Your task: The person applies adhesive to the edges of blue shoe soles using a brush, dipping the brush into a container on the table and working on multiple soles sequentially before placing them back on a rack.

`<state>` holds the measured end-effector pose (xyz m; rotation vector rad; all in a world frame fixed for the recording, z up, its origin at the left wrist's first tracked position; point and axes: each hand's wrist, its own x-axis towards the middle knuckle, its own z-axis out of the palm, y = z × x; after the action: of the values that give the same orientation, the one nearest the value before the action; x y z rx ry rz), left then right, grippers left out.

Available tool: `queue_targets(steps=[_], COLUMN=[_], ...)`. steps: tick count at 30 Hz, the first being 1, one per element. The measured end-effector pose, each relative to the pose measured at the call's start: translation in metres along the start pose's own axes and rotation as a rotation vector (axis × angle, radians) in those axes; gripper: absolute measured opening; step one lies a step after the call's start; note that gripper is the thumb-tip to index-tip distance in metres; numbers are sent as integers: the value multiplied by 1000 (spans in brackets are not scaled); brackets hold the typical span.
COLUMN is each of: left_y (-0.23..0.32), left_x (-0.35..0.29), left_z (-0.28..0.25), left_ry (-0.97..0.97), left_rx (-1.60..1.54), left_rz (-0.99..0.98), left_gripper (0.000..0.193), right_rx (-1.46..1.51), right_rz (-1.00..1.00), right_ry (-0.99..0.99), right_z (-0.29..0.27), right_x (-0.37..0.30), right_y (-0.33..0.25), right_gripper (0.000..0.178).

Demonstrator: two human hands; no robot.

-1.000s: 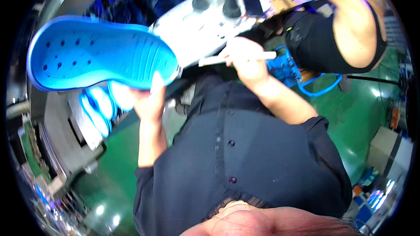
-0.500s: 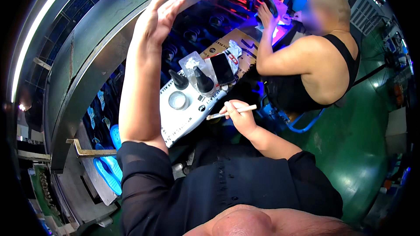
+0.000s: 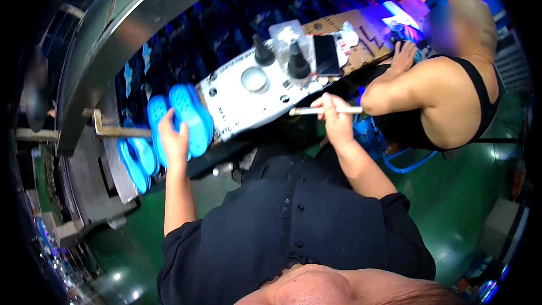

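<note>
My left hand (image 3: 174, 140) is at a pair of bright blue clog-like shoes (image 3: 193, 121), its thumb and forefinger apart over the inner edge of the left one. Its other fingers are partly hidden. A small brush with a pale handle (image 3: 345, 110) lies across my right hand (image 3: 337, 120), whose fingers close around it. The bristle end points left, just off the near edge of the white-covered work surface (image 3: 231, 114). On that surface stand a round open cup (image 3: 254, 81) and two bottles with black cone tops (image 3: 297, 62).
More blue shoes (image 3: 134, 164) stand at the left, by a metal bracket (image 3: 121, 130). A clear plastic box (image 3: 289, 33) and a dark phone (image 3: 326, 55) sit farther back. At right, a co-worker (image 3: 429, 90) sits on a blue stool (image 3: 372, 138). A metal frame (image 3: 135, 22) arches over the dark conveyor.
My left hand has come down from the raised spot near the overhead frame to the blue shoes. The right hand keeps the brush. The view has shifted, and the co-worker's raised hand is lower.
</note>
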<state>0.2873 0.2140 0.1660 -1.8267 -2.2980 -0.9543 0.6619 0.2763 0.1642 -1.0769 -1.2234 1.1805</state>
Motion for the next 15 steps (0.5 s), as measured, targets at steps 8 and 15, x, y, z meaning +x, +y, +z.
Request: queue_targets(steps=[8, 15], left_y=[-130, -157], left_x=[-76, -75], left_z=[-34, -32], left_ry=[-160, -67], left_rx=[346, -584], left_rz=[-492, -954], left_gripper=[57, 39], right_rx=[-297, -620], right_rz=[-275, -303], right_ry=[-176, -299], right_z=[56, 106], right_x=[57, 102], right_y=[12, 49], right_gripper=[20, 23])
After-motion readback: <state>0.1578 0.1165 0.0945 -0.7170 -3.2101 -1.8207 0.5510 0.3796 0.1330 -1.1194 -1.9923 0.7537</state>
